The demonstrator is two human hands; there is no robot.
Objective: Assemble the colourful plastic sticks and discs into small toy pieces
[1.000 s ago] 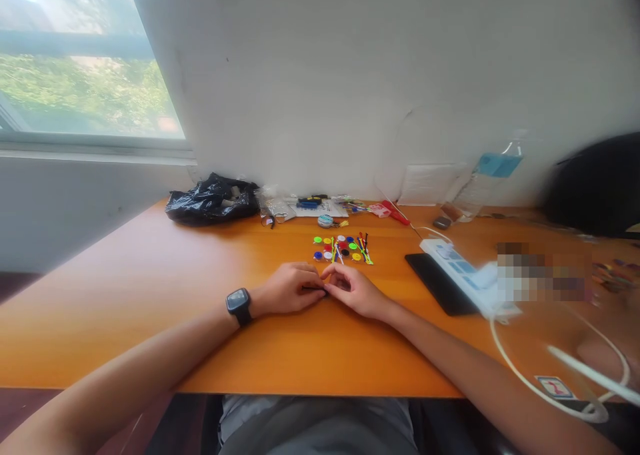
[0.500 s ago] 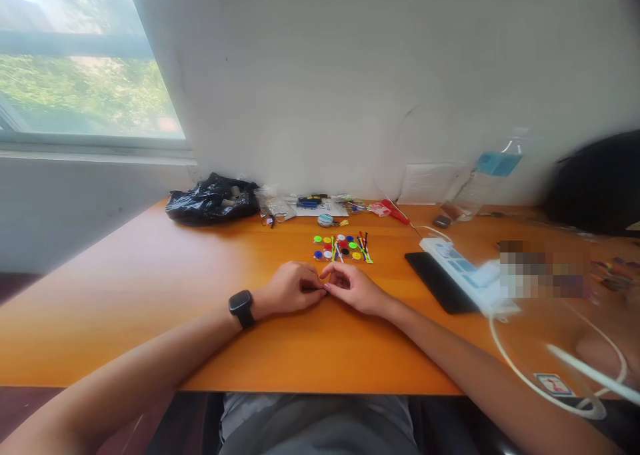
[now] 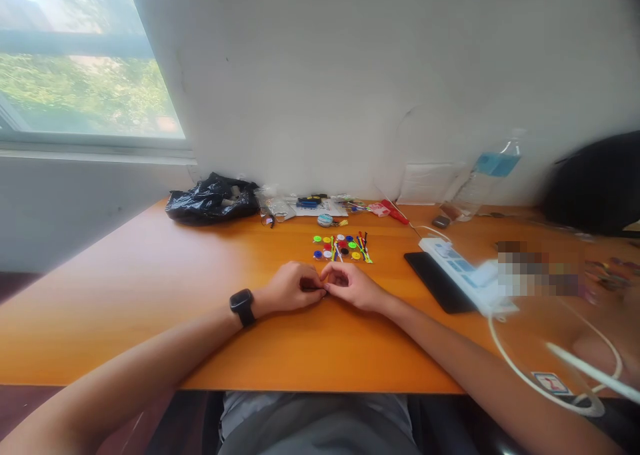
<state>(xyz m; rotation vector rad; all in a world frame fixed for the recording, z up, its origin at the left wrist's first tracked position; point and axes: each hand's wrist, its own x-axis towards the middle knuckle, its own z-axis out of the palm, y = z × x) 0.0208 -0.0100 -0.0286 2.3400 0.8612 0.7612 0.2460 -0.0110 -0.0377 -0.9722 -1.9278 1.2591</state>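
Observation:
My left hand [image 3: 296, 286], with a black watch [image 3: 243, 306] on its wrist, is closed in a pinch low over the wooden table [image 3: 320, 362]. Against its fingertips, my right hand [image 3: 356, 287] is closed in a pinch too. A tiny dark bit shows between the fingertips; its kind is too small to make out. Just beyond the hands lie several small coloured discs [image 3: 345, 251], in green, yellow, blue, white, red and black. Thin coloured strips [image 3: 363, 245] lie among them and at their right.
A black plastic bag [image 3: 213, 200] sits at the back left. Near the wall are clear bags, a round tin [image 3: 325, 220] and a red-handled tool [image 3: 396, 212]. To the right are a black phone-like slab [image 3: 435, 283], a white power strip [image 3: 463, 268], cables and a bottle [image 3: 493, 168].
Both hands stay almost where they were, fingertips together. The discs and strips lie unchanged; the view has shifted very slightly.

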